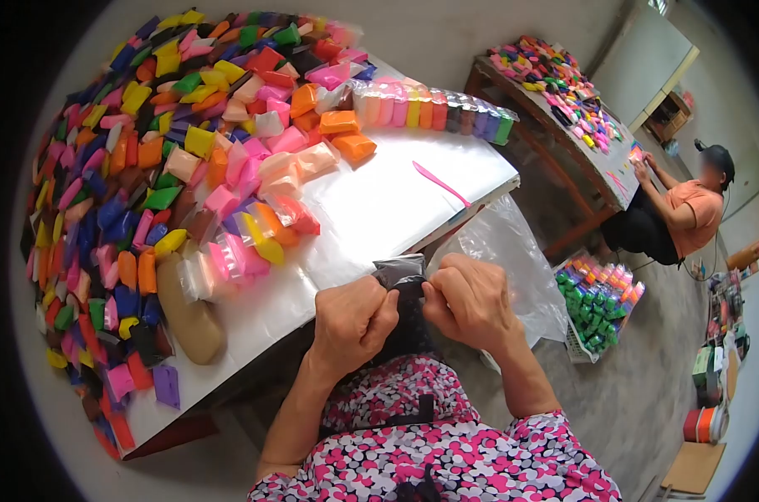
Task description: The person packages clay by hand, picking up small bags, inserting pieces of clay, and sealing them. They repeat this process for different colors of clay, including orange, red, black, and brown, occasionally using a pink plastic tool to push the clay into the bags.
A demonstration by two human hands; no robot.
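Note:
Between my two hands, near the table's front edge, is a small black packet (pixel 404 272) with shiny clear film at its top. My left hand (pixel 356 322) is closed on the packet's left side, fingers curled inward. Opposite it, my right hand (pixel 471 301) pinches the right side with its fingers folded. Both hands are held in front of my body at about the same height. The fingertips and part of the packet are hidden by the knuckles. A pink plastic tool (pixel 440 184) lies on the white tabletop (pixel 371 201) beyond the hands.
Colourful packets (pixel 199 142) are piled on the left. A clear-wrapped row (pixel 429 109) lies at the back and a brown lump (pixel 187 314) nearer. Right are a plastic bag (pixel 505 259), a filled basket (pixel 592 309), another table (pixel 563 125) and a seated person (pixel 689 201).

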